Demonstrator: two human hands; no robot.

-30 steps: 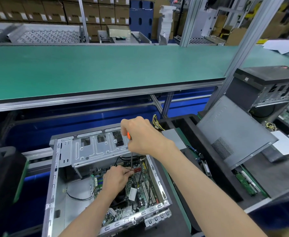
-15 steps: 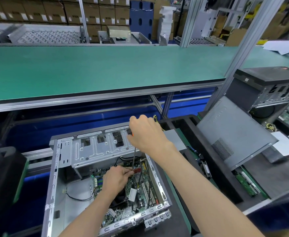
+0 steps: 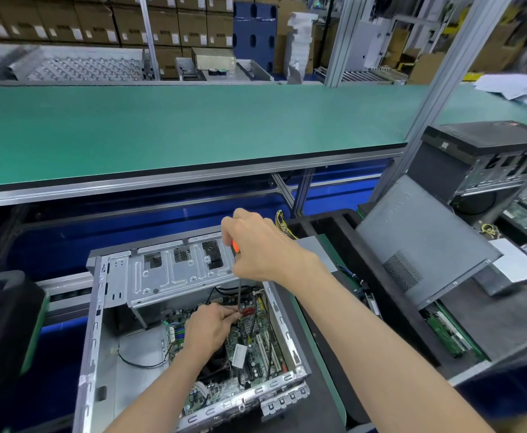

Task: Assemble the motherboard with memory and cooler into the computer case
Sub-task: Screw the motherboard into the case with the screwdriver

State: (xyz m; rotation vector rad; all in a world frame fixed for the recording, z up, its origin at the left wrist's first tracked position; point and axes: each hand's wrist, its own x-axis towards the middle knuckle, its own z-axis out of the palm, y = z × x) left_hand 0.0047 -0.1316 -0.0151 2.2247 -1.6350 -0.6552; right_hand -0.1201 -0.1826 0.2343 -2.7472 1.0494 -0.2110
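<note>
An open grey computer case [image 3: 95,332] lies on its side below me, with a green motherboard [image 3: 256,354] seated inside and a black cooler [image 3: 215,368] partly hidden under my left wrist. My right hand [image 3: 259,248] grips the orange handle of a screwdriver [image 3: 239,295], whose shaft points straight down into the case. My left hand [image 3: 209,328] reaches into the case and pinches the shaft near its tip, beside a red connector. The tip itself is hidden by my fingers.
A silver drive cage [image 3: 174,270] spans the case's far end. A grey side panel [image 3: 421,242] leans to the right, with another black case [image 3: 487,157] behind it. A green conveyor belt [image 3: 177,129] runs across above. Black trays [image 3: 443,339] hold boards at right.
My right hand has twisted on the screwdriver handle and shifted slightly, the shaft staying upright over the same spot. My left hand has kept its place at the tip.
</note>
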